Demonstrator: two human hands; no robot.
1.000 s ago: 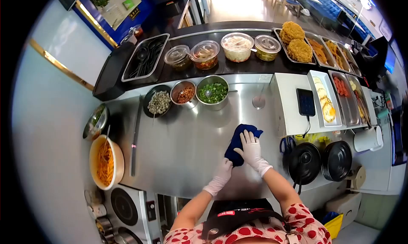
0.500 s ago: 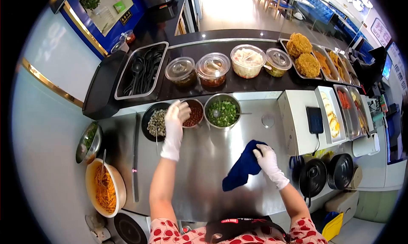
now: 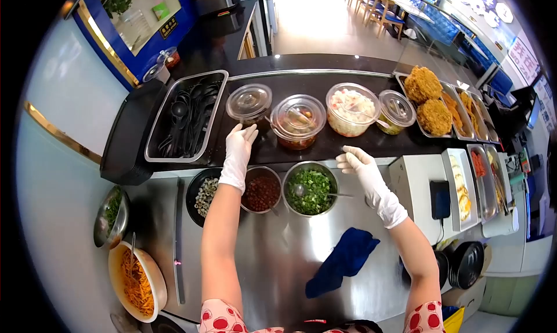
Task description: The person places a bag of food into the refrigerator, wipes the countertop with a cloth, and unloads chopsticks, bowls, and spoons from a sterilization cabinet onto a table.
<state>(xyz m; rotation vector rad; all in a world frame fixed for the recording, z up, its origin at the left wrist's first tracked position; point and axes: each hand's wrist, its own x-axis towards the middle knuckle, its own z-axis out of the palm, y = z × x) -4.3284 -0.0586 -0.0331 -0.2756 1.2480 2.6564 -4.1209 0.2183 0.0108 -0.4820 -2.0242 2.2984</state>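
Greens fill a steel bowl at the far left, just beyond a white bowl of orange shreds. On the raised dark shelf, black utensils lie in a metal tray. Below that, a black bowl of pale chopped pieces stands on the steel table, partly behind the left forearm. The left hand reaches up to the near side of the leftmost lidded container, its fingers open and extended; whether they touch it cannot be told. To the right come a metal bowl of reddish-brown pieces and, on the shelf, a second lidded container. Next is a bowl of chopped greens with a spoon in it. A dark blue cloth lies crumpled on the table, nearer the person and apart from both hands. A container of pale food stands on the shelf beyond the right hand, which is raised with fingers open and loosely bent. Farther right, fried patties rest in a tray, and a phone lies on a white box.
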